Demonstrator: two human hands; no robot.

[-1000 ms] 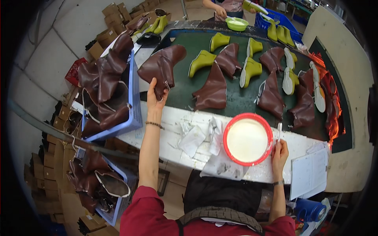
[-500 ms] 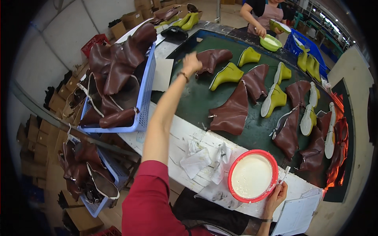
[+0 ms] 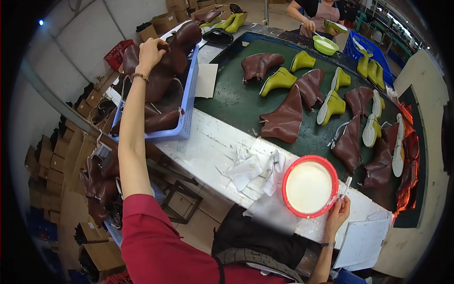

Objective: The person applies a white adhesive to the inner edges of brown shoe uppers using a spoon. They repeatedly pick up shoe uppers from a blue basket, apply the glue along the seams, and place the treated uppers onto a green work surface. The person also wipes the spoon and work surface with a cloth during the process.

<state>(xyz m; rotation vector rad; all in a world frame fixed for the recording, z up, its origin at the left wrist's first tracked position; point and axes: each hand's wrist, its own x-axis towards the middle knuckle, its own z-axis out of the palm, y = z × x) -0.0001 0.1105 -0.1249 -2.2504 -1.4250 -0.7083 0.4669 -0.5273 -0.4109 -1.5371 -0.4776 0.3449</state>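
Observation:
My left hand (image 3: 151,56) reaches over the blue basket (image 3: 188,102) at the left, its fingers curled closed on a brown leather boot upper (image 3: 161,80) in the heap. How much of the leather is pinched is partly hidden by the hand. At the lower right, my right hand (image 3: 338,214) closes on a slim white brush (image 3: 347,184) beside a red bowl (image 3: 286,191) of creamy white liquid. On the dark green belt (image 3: 231,102) lie several brown boot uppers (image 3: 285,118), among green boot-shaped pieces (image 3: 279,81), some with pale soles.
Crumpled white cloths (image 3: 246,170) lie on the white table edge (image 3: 203,137). Papers (image 3: 362,244) hang near my right wrist. A glowing orange opening (image 3: 407,199) is at the belt's right end. Across the belt, a co-worker (image 3: 319,14) works over a green bowl (image 3: 325,46).
My left hand has moved from the brown upper at the belt's far left to the heap in the basket. That upper now lies free. My right hand still holds the brush.

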